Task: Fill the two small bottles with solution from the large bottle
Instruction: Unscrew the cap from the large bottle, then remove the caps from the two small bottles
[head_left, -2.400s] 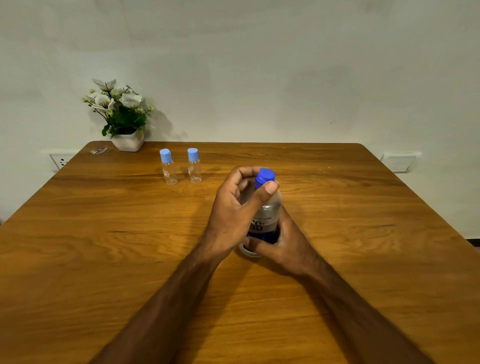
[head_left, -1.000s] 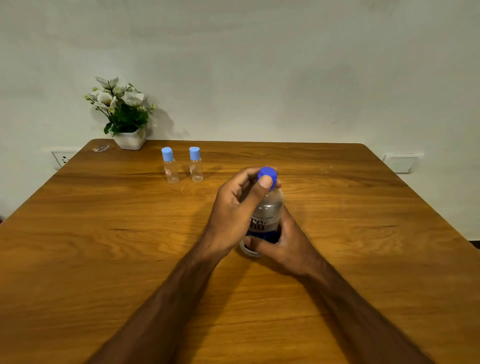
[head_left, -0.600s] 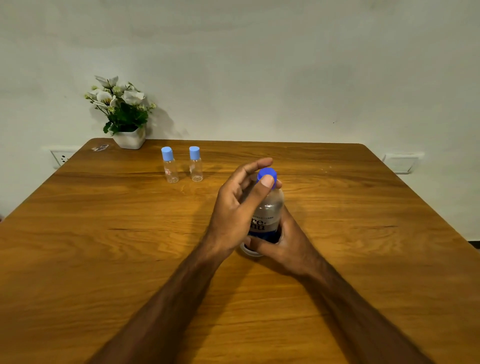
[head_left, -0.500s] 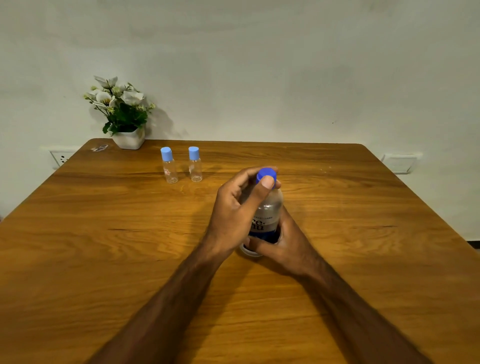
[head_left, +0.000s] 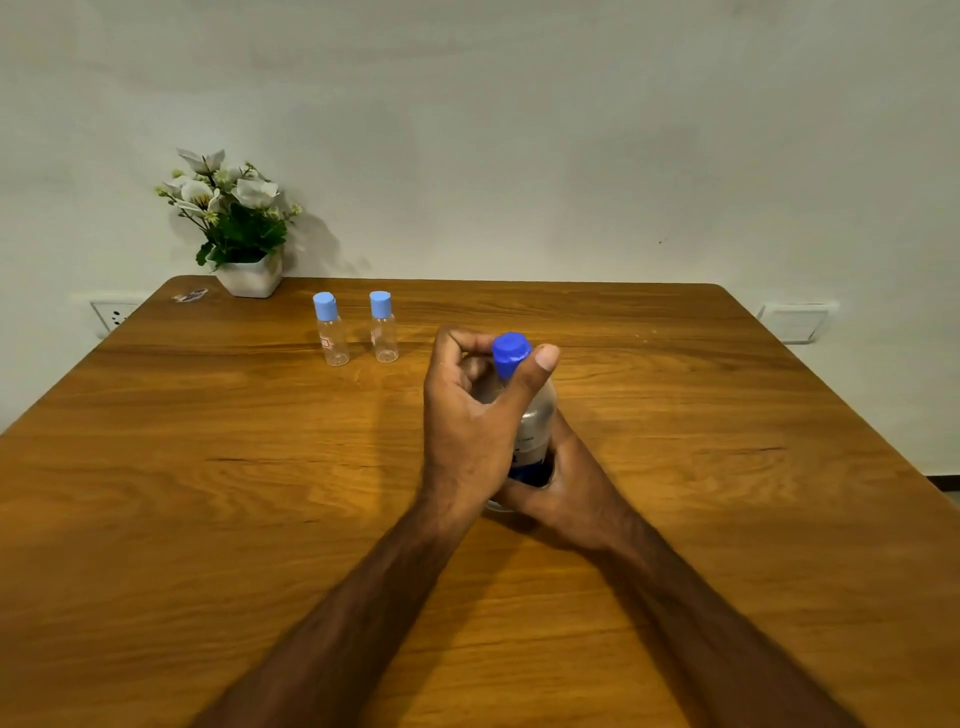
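The large clear bottle stands upright mid-table, with a dark blue cap on its neck. My left hand pinches that cap between thumb and curled fingers. My right hand grips the bottle's lower body from the right and front, hiding most of the label. Two small clear bottles with light blue caps stand upright side by side farther back on the left: one on the left, the other just right of it. Both look empty and capped.
A white pot of white flowers sits at the table's back left corner, a small wrapper beside it. The wooden table ends at a white wall; wall sockets show at left and right.
My left hand's fingers opened off the cap and closed on it again, with the thumb now farther right across the cap. The right hand and the bottle's base have stayed put.
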